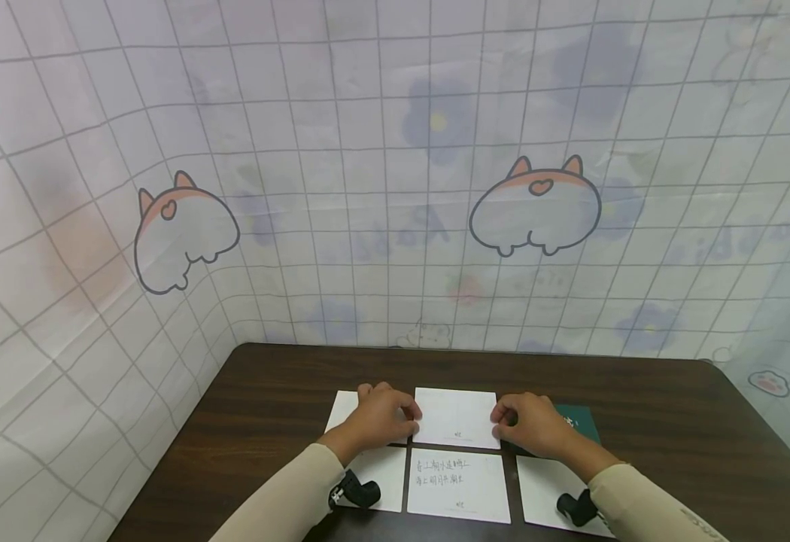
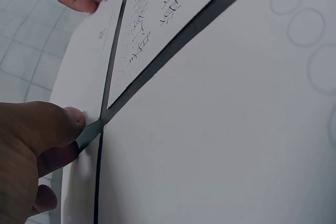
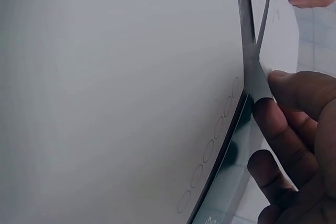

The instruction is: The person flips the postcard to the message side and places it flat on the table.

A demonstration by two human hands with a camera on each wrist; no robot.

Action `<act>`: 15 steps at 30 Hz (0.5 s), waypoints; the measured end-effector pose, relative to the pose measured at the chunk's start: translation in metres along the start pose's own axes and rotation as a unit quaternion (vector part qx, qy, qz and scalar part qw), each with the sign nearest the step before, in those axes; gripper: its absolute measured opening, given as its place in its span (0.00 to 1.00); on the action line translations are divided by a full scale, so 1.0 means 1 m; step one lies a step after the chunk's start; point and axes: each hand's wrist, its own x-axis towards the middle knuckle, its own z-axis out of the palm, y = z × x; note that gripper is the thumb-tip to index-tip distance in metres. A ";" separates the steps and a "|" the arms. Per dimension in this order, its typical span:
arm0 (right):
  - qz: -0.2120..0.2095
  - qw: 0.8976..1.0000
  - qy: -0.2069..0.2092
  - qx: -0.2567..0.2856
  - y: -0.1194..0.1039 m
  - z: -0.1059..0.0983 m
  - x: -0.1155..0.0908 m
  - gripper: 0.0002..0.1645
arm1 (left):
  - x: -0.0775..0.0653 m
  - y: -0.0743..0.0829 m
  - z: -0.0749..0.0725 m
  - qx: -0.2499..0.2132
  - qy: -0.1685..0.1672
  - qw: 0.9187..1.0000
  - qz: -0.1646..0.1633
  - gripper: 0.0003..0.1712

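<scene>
Both hands are at a white card (image 1: pixel 454 418) in the middle of the back row. Its left edge is between the thumb and fingers of my left hand (image 1: pixel 384 414); the thumbnail shows close up in the left wrist view. On the opposite edge, my right hand (image 1: pixel 530 423) pinches with thumb and forefinger (image 3: pixel 270 116), its other fingers loosely bent. Directly in front lies a card with handwritten lines (image 1: pixel 459 485). Another white card (image 1: pixel 342 409) is partly hidden behind my left hand. A dark green card (image 1: pixel 579 423) with pale print is partly covered by my right hand.
White cards lie at front left (image 1: pixel 384 482) and front right (image 1: pixel 537 493), partly under the wrist cameras. Narrow gaps separate the cards on the dark wooden table (image 1: pixel 266 399). A grid-patterned cloth (image 1: pixel 341 226) with cartoon animals hangs behind and beside the table.
</scene>
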 end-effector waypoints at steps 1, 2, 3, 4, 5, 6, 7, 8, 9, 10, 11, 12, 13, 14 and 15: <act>-0.001 1.000 0.001 -0.001 0.000 0.000 0.000 0.09 | 0.000 0.000 0.000 0.002 0.000 1.000 0.001 0.03; -0.002 1.000 0.002 -0.003 -0.001 0.000 0.000 0.09 | 0.000 0.001 0.000 0.004 -0.001 1.000 0.002 0.03; -0.004 1.000 0.003 -0.006 -0.001 0.000 0.000 0.10 | 0.000 0.001 0.000 0.006 -0.001 1.000 0.003 0.03; -0.006 1.000 0.004 -0.009 -0.001 0.000 0.000 0.10 | 0.000 0.001 0.000 0.009 -0.001 1.000 0.004 0.03; -0.010 1.000 0.005 -0.013 -0.002 0.000 -0.001 0.10 | -0.001 0.001 0.000 0.013 -0.001 1.000 0.005 0.03; -0.015 1.000 0.007 -0.018 -0.002 0.000 -0.001 0.10 | -0.001 0.001 0.000 0.017 -0.001 1.000 0.006 0.03; -0.018 1.000 0.008 -0.024 -0.002 0.000 -0.001 0.10 | -0.001 0.001 0.000 0.022 -0.002 1.000 0.007 0.03; -0.022 0.999 0.009 -0.031 -0.002 0.000 -0.001 0.11 | -0.001 0.002 0.000 0.026 -0.001 1.000 0.007 0.03; -0.026 0.999 0.010 -0.038 -0.002 0.001 -0.001 0.11 | -0.001 0.002 0.000 0.031 -0.001 0.999 0.009 0.03; -0.031 0.998 0.010 -0.046 -0.002 0.001 -0.001 0.11 | -0.001 0.002 0.000 0.037 0.000 0.999 0.010 0.04; -0.037 0.998 0.011 -0.055 -0.003 0.001 0.000 0.11 | -0.001 0.002 0.000 0.043 0.002 0.999 0.011 0.04; -0.040 0.997 0.012 -0.062 -0.003 0.001 0.000 0.11 | -0.002 0.003 0.000 0.049 0.005 0.999 0.014 0.04; -0.044 0.997 0.011 -0.069 -0.003 0.001 0.000 0.11 | -0.002 0.003 0.000 0.055 0.006 0.998 0.015 0.04; -0.049 0.996 0.012 -0.074 -0.003 0.001 -0.001 0.11 | -0.002 0.003 0.001 0.062 0.007 0.998 0.015 0.04; -0.053 0.995 0.012 -0.078 -0.004 0.001 -0.001 0.11 | -0.002 0.003 0.001 0.067 0.008 0.998 0.016 0.04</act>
